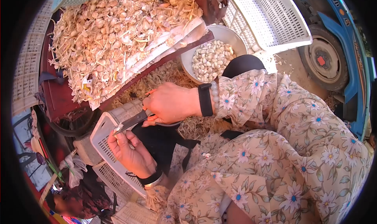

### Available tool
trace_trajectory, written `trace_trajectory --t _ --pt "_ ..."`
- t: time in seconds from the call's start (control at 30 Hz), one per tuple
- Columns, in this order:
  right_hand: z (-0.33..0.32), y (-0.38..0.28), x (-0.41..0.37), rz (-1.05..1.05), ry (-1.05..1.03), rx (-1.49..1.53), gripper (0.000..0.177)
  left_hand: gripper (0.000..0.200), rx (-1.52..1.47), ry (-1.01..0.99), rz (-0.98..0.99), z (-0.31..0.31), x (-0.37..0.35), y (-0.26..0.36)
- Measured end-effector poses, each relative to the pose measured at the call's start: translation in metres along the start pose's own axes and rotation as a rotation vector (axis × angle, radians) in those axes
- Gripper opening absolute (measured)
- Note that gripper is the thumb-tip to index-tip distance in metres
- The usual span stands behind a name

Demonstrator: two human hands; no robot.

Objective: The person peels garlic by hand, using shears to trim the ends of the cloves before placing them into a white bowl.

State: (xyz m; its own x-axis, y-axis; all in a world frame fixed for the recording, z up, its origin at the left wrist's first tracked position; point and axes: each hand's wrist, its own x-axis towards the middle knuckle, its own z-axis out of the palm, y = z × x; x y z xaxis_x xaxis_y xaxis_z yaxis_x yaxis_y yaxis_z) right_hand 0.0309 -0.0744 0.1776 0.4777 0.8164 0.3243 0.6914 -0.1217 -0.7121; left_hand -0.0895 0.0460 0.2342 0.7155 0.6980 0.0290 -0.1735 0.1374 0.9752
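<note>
My right hand (169, 104), with a black band and beads at the wrist, grips dark-bladed scissors (133, 121). Part of a grey handle loop shows below its fingers. The blades point left to the fingertips of my left hand (131, 151). There a small pale garlic clove (118, 128) is pinched, partly hidden by the blade tips. Beyond my right wrist stands a metal bowl (238, 39) holding many pale garlic cloves (212, 61). A large heap of unpeeled garlic (118, 31) lies on a dark red table in front of me.
A white plastic basket (284, 18) stands behind the bowl, and another white crate (104, 139) sits beside my left hand. Dry husks (165, 77) lie under the table edge. At right is a blue vehicle with a wheel (322, 59). A plastic bag (74, 169) hangs at left.
</note>
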Motion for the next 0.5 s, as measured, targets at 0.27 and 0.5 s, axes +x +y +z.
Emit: trace_trajectory --t 0.27,0.5 --pt "0.004 -0.001 0.000 0.026 -0.033 0.063 0.049 0.013 -0.159 -0.029 -0.143 0.003 -0.001 0.006" --pt "0.005 0.014 0.011 0.282 -0.005 0.339 0.057 0.011 -0.177 -0.042 -0.072 -0.041 0.011 0.019"
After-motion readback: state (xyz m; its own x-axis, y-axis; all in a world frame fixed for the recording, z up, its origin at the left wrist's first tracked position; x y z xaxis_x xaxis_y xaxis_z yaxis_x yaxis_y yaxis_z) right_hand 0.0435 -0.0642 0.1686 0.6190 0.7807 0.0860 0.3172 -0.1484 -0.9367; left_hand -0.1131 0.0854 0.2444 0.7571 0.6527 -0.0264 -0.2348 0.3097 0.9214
